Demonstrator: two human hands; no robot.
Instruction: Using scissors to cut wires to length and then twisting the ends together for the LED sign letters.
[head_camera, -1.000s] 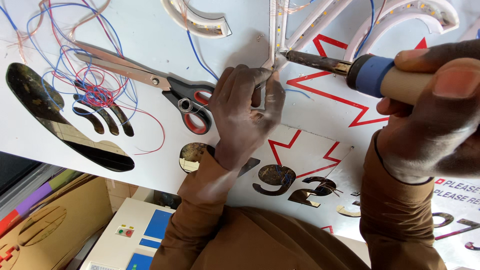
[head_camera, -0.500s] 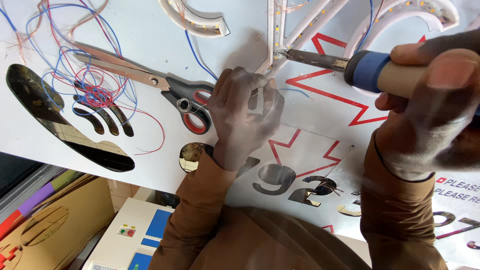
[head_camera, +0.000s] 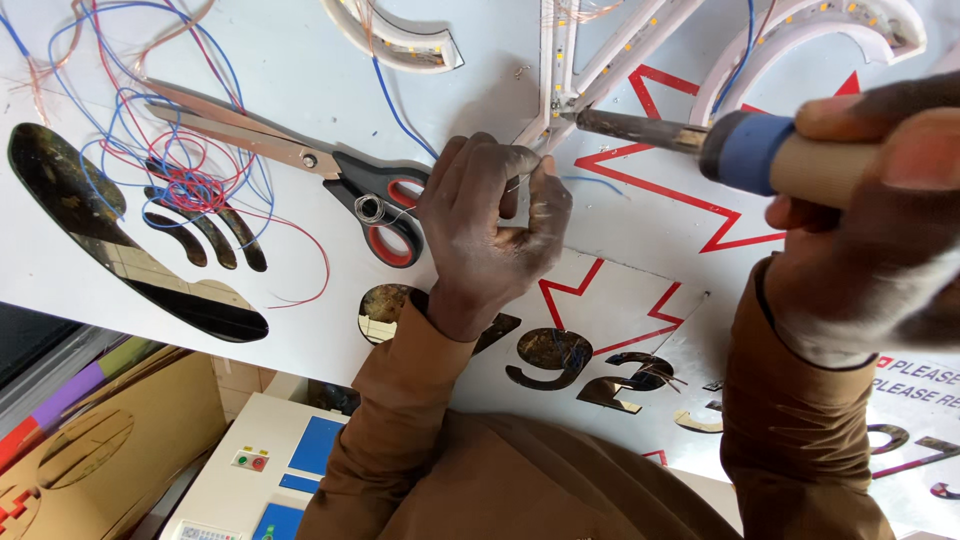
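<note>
At the LED strip (head_camera: 556, 60), my right hand (head_camera: 880, 190), gripping the soldering iron (head_camera: 700, 140), is lowering its tip onto the joint; my left hand (head_camera: 490, 220) is pinching wire closer.

Left hand (head_camera: 490, 225) palm down, fingers curled, thumb and forefinger pinched together near their tips; right hand (head_camera: 870, 210) closed in a fist-like grip, thumb on top; both forearms in brown sleeves extend forward from the body
</note>
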